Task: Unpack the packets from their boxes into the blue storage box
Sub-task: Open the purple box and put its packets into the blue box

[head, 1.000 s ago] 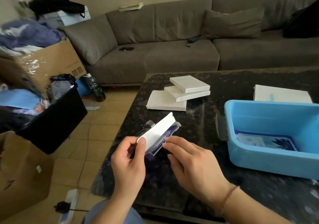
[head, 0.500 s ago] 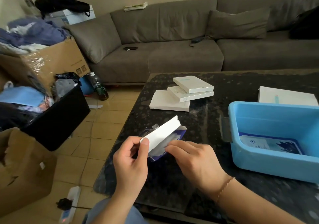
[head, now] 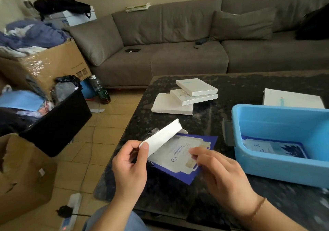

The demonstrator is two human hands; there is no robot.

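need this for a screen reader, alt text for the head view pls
The right hand pulls a blue-and-white packet from a white box gripped by the left hand, over a dark table beside the blue storage box.

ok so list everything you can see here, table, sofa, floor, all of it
white box: 1, open, in left hand
packet: 1, blue and white, partly out of that box
blue storage box: 1, table right, one packet inside
stacked boxes: 3, white, table centre
flat box: 1, white, behind the storage box
table: 1, black speckled
sofa: 1, grey
cardboard boxes: 2, brown, floor left
bottle: 1, green, floor
left hand: grips white box
right hand: pinches packet
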